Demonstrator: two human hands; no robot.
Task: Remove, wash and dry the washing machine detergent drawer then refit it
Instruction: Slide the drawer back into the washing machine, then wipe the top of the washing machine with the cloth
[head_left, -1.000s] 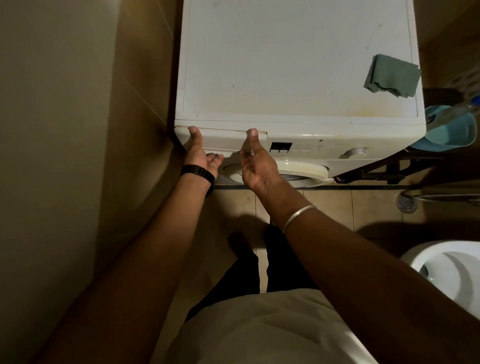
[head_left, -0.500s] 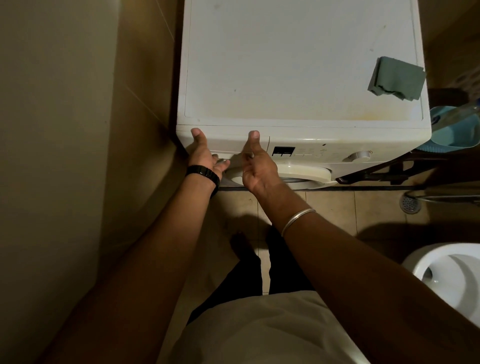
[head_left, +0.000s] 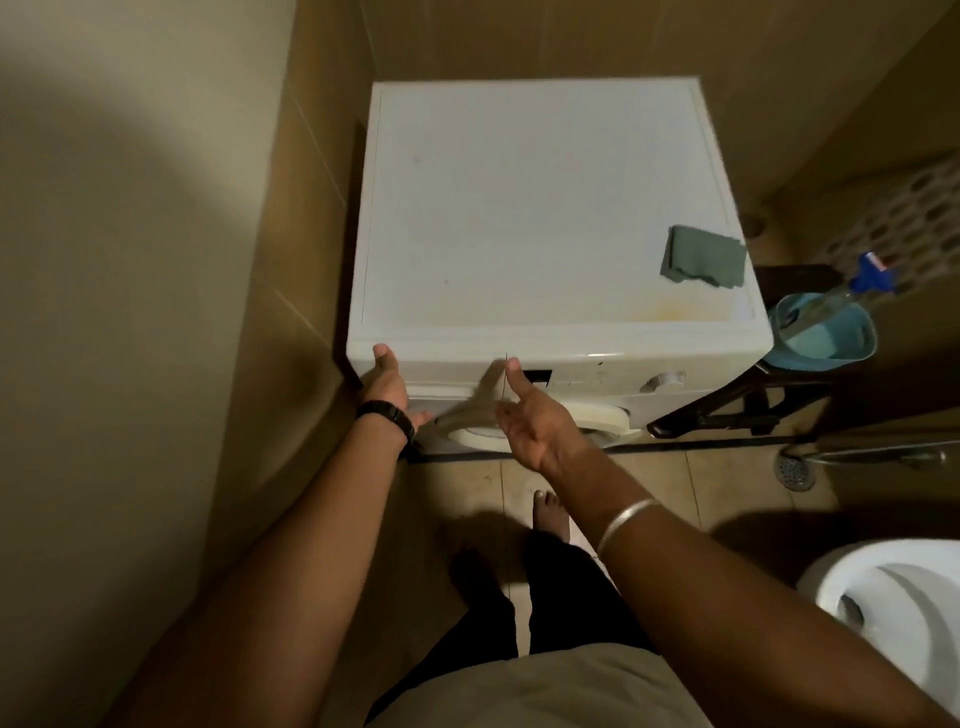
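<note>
Flanking the detergent drawer (head_left: 452, 371), seated flush at the upper left of the washing machine (head_left: 545, 208) front: left hand (head_left: 387, 387) at its left edge, fingers hidden underneath, cannot tell their state; right hand (head_left: 530, 421) palm-up, fingers loosely spread, holding nothing. Folded green cloth (head_left: 704, 256) on machine top.

A folded grey-green cloth (head_left: 704, 256) lay near the right edge of a white top. To the right, a light blue basin (head_left: 826, 340) held a clear bottle with a blue cap (head_left: 874, 272). A round floor drain (head_left: 797, 472) sat in the tiles, and a white toilet bowl (head_left: 893, 613) showed at lower right
</note>
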